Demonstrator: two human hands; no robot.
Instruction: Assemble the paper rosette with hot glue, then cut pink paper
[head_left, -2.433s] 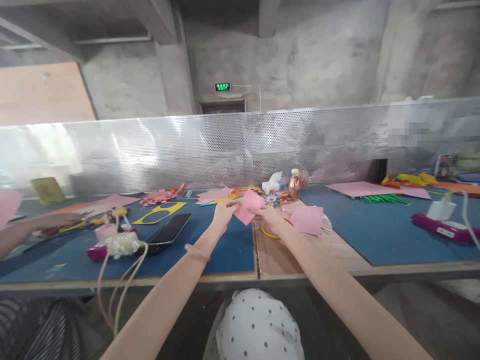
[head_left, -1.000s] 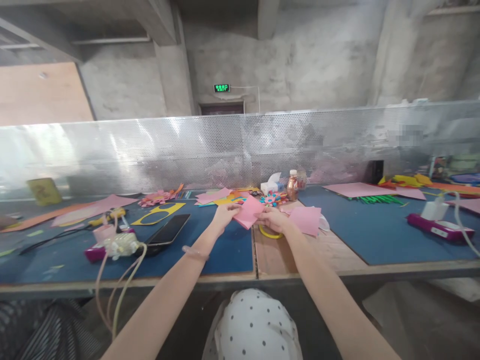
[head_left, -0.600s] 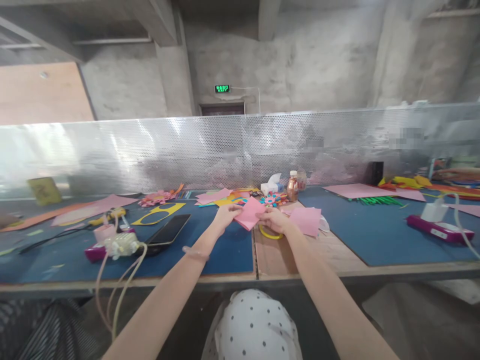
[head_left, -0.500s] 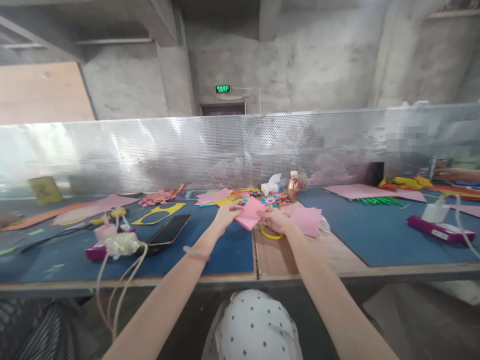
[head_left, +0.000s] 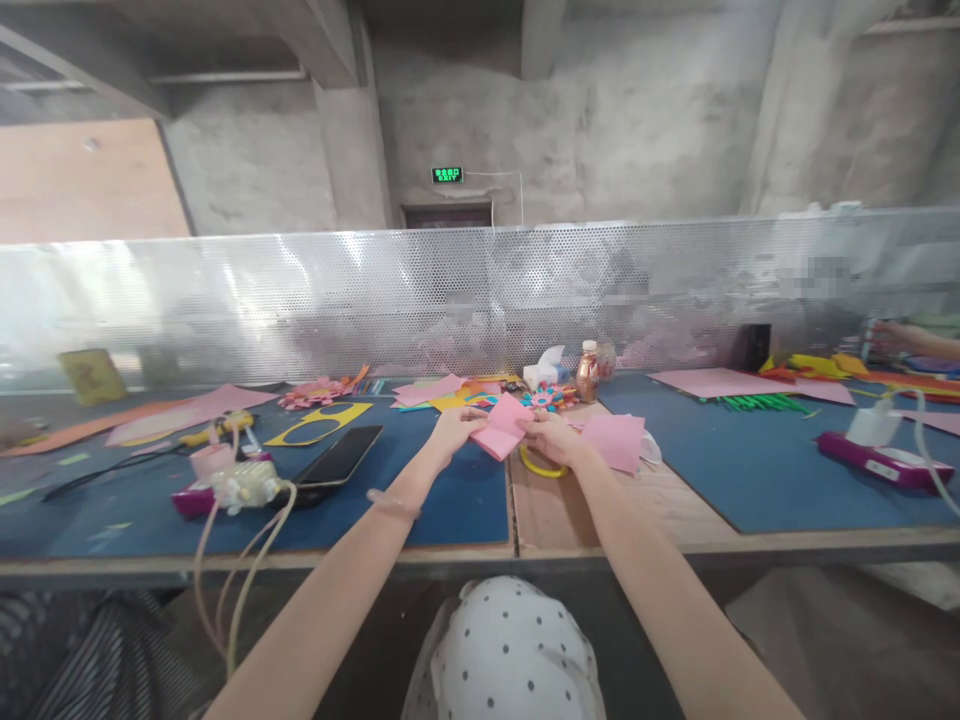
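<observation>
A small piece of folded pink paper [head_left: 501, 428] is held up above the table between both my hands. My left hand [head_left: 454, 434] pinches its left edge, and my right hand [head_left: 553, 436] grips its right edge. The paper shows a crease across the middle, with one part standing up. Just below my right hand lies a yellow ring [head_left: 541, 466], partly covered by the fingers. To the right of that hand is another pink paper sheet [head_left: 613, 442], flat on the wooden board.
A black phone [head_left: 341, 456] and a purple power strip [head_left: 193, 500] with plugs and cables sit to the left. Behind my hands stand a tissue pack [head_left: 546, 374] and a copper-coloured bottle [head_left: 587, 374]. Another purple power strip [head_left: 877, 462] lies right. A co-worker's arm [head_left: 919, 340] shows at far right.
The pink paper has opened slightly along its crease between my hands, which stay in nearly the same place. A co-worker's arm has come into view at the far right.
</observation>
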